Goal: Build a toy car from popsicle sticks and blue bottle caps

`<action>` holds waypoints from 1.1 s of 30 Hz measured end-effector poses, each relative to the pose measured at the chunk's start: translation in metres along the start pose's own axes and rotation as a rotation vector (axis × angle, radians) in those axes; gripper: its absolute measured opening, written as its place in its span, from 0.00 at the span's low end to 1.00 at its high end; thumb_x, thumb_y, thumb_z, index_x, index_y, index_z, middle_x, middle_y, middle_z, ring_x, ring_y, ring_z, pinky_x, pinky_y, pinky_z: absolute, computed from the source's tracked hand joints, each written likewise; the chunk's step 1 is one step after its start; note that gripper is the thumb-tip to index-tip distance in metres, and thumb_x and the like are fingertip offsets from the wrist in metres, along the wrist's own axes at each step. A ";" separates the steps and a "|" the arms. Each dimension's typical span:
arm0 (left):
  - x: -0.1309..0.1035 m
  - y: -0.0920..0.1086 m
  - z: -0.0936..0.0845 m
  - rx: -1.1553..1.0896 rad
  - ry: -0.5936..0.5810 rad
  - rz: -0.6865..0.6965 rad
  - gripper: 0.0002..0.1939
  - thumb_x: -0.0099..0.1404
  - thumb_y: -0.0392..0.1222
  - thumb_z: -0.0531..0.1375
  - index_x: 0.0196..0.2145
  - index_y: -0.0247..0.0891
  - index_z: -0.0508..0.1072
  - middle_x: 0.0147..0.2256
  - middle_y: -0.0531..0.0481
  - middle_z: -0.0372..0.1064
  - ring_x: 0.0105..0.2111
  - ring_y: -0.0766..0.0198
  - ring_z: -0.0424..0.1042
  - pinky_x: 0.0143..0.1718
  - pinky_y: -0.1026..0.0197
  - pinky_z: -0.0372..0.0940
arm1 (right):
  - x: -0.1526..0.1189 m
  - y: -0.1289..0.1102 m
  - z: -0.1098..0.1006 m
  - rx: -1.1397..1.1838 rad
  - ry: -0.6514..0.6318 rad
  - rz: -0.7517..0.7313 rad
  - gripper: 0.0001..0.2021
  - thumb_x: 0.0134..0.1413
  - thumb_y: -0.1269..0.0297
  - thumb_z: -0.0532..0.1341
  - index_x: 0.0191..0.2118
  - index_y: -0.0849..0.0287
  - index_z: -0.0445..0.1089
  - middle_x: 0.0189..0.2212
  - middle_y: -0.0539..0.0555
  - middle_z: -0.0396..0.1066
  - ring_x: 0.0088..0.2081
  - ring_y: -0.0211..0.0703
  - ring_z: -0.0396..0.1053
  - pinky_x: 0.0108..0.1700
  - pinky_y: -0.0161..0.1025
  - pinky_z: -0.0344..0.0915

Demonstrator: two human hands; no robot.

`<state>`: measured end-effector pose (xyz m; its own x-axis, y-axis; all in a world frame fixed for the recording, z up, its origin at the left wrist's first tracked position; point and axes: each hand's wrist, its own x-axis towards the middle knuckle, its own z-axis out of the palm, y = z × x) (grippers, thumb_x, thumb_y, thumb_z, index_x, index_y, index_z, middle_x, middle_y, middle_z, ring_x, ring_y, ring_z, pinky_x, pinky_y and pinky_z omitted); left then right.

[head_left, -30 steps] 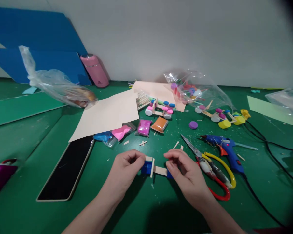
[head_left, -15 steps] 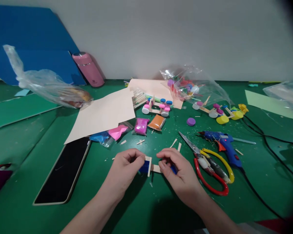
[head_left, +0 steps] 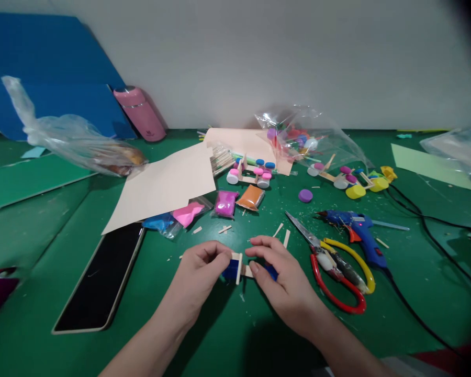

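A small piece built of pale wooden sticks with dark blue parts (head_left: 231, 269) is held low over the green table, between both hands. My left hand (head_left: 203, 273) pinches its left end, thumb and fingers pressed together. At the other end my right hand (head_left: 279, 269) has its thumb on a flat wooden stick (head_left: 248, 271), its upper fingers bent loosely above. More dark blue shows beneath the right fingers, partly hidden. Scissors (head_left: 329, 264) with red and yellow handles lie right of my right hand, beside a blue glue gun (head_left: 355, 230).
A phone (head_left: 100, 280) lies at left under beige paper (head_left: 165, 183). Clay packets (head_left: 225, 203), a purple disc (head_left: 305, 196) and small wheeled stick models (head_left: 251, 173) are farther back. A pink bottle (head_left: 141, 114) leans by the wall. Cables (head_left: 416, 319) run along the right.
My right hand has moved slightly left, closer to my left hand, and covers more of the wooden stick. The whole view has shifted a little.
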<state>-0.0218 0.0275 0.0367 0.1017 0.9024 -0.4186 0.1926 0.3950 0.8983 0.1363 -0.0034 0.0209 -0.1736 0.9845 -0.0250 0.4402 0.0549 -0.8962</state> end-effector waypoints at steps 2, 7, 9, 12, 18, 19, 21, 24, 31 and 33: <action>0.001 0.000 0.000 -0.002 -0.007 0.002 0.08 0.54 0.39 0.57 0.20 0.35 0.69 0.20 0.56 0.64 0.24 0.69 0.60 0.28 0.66 0.55 | 0.001 -0.001 0.001 -0.001 -0.034 0.018 0.09 0.54 0.69 0.53 0.40 0.58 0.68 0.47 0.57 0.59 0.51 0.44 0.58 0.51 0.40 0.56; 0.001 -0.001 0.000 -0.025 -0.004 0.002 0.08 0.54 0.38 0.57 0.20 0.35 0.70 0.20 0.56 0.64 0.24 0.69 0.60 0.28 0.67 0.55 | 0.004 -0.001 0.002 0.091 -0.074 0.057 0.10 0.55 0.70 0.52 0.38 0.56 0.69 0.48 0.54 0.58 0.53 0.41 0.57 0.52 0.38 0.55; 0.000 -0.002 0.000 -0.030 0.004 0.003 0.07 0.53 0.38 0.57 0.20 0.35 0.70 0.20 0.56 0.64 0.24 0.70 0.60 0.28 0.67 0.55 | 0.005 0.000 0.002 0.130 -0.083 0.074 0.10 0.55 0.71 0.52 0.37 0.56 0.69 0.48 0.54 0.58 0.52 0.40 0.57 0.52 0.38 0.55; 0.000 -0.002 0.000 -0.039 0.008 0.004 0.08 0.53 0.38 0.57 0.19 0.35 0.70 0.20 0.56 0.64 0.24 0.70 0.60 0.28 0.68 0.55 | 0.005 0.000 0.003 0.156 -0.090 0.090 0.10 0.54 0.71 0.52 0.37 0.55 0.69 0.48 0.53 0.58 0.52 0.40 0.58 0.52 0.38 0.55; -0.001 -0.003 -0.001 -0.049 0.005 0.013 0.08 0.54 0.38 0.57 0.19 0.35 0.69 0.20 0.56 0.64 0.24 0.70 0.60 0.28 0.68 0.54 | 0.003 0.000 0.004 0.169 -0.085 0.089 0.10 0.55 0.71 0.52 0.36 0.54 0.69 0.49 0.53 0.58 0.52 0.40 0.57 0.52 0.39 0.55; -0.001 -0.003 -0.001 -0.047 0.006 0.013 0.08 0.54 0.39 0.57 0.19 0.35 0.69 0.20 0.57 0.64 0.24 0.70 0.59 0.27 0.68 0.54 | 0.003 0.000 0.003 0.168 -0.088 0.090 0.10 0.54 0.71 0.52 0.36 0.54 0.69 0.48 0.53 0.58 0.52 0.40 0.57 0.52 0.39 0.55; -0.002 -0.003 -0.002 -0.045 0.014 0.015 0.08 0.54 0.39 0.57 0.19 0.35 0.69 0.19 0.57 0.63 0.23 0.71 0.59 0.27 0.69 0.54 | 0.003 0.000 0.003 0.167 -0.087 0.092 0.10 0.54 0.71 0.52 0.37 0.54 0.69 0.48 0.53 0.58 0.52 0.40 0.57 0.52 0.39 0.55; -0.003 -0.003 -0.002 -0.049 0.021 0.013 0.08 0.53 0.38 0.58 0.19 0.35 0.69 0.19 0.57 0.62 0.23 0.71 0.58 0.26 0.69 0.53 | 0.004 0.000 0.002 0.165 -0.079 0.095 0.11 0.54 0.72 0.51 0.37 0.54 0.69 0.48 0.52 0.58 0.52 0.40 0.57 0.52 0.39 0.55; -0.004 -0.003 -0.001 -0.110 0.020 0.015 0.08 0.53 0.37 0.58 0.19 0.36 0.70 0.19 0.57 0.64 0.22 0.71 0.60 0.26 0.69 0.54 | 0.004 0.000 0.003 0.166 -0.084 0.078 0.11 0.54 0.72 0.51 0.37 0.53 0.69 0.48 0.52 0.58 0.52 0.40 0.57 0.53 0.39 0.55; -0.005 -0.002 -0.001 -0.135 0.020 0.013 0.08 0.53 0.37 0.58 0.19 0.36 0.71 0.19 0.56 0.65 0.23 0.71 0.60 0.27 0.69 0.55 | 0.003 0.000 0.003 0.168 -0.084 0.077 0.11 0.54 0.72 0.51 0.37 0.53 0.69 0.48 0.53 0.58 0.52 0.40 0.57 0.53 0.39 0.55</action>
<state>-0.0238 0.0223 0.0370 0.0839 0.9104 -0.4052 0.0580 0.4015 0.9140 0.1335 -0.0007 0.0191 -0.2205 0.9671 -0.1270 0.3029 -0.0559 -0.9514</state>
